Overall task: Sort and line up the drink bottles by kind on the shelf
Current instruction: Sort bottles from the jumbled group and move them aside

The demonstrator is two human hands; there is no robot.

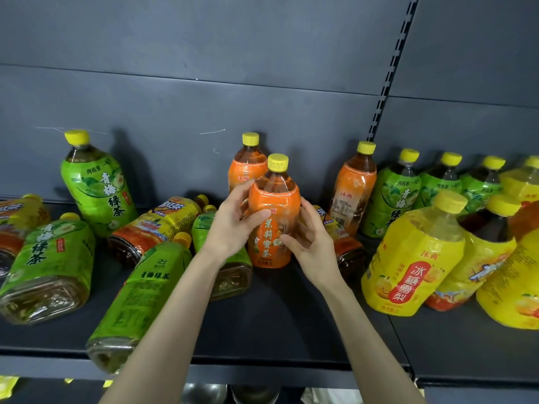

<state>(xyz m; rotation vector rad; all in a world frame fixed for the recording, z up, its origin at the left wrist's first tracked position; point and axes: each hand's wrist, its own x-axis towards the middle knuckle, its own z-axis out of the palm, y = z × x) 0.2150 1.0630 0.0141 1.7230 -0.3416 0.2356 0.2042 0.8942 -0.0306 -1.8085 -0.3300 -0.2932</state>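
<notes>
The dark grey shelf (291,316) spans the whole view, backed by a grey panel (204,53) with a slotted upright (388,68) right of the middle.

At the left, 3 green-label green tea bottles lie on their sides, long axes running front to back, caps toward the panel: 1 far left (49,266), 1 reaching the front edge (137,298), 1 partly under the left forearm (230,272). A yellow-and-red iced tea bottle (151,228) lies between them, cap pointing back and right. Another green tea bottle (96,188) stands behind them, cap up.

At the right, a yellow pear drink bottle (411,258) stands in front, and 3 green tea bottles (437,185) stand in a row against the panel.

In the middle, the orange jasmine honey tea bottle (274,217) is upright, long axis vertical, yellow cap up, its printed label facing the camera. Whether its base rests on the shelf cannot be told. A second orange bottle (245,167) stands just behind it, and a third (354,188) stands to the right.

Both forearms reach up from below. The left hand (233,225) grips the bottle's left side, thumb laid across the label front. The right hand (309,240) holds the right side, fingers curled against it.
</notes>
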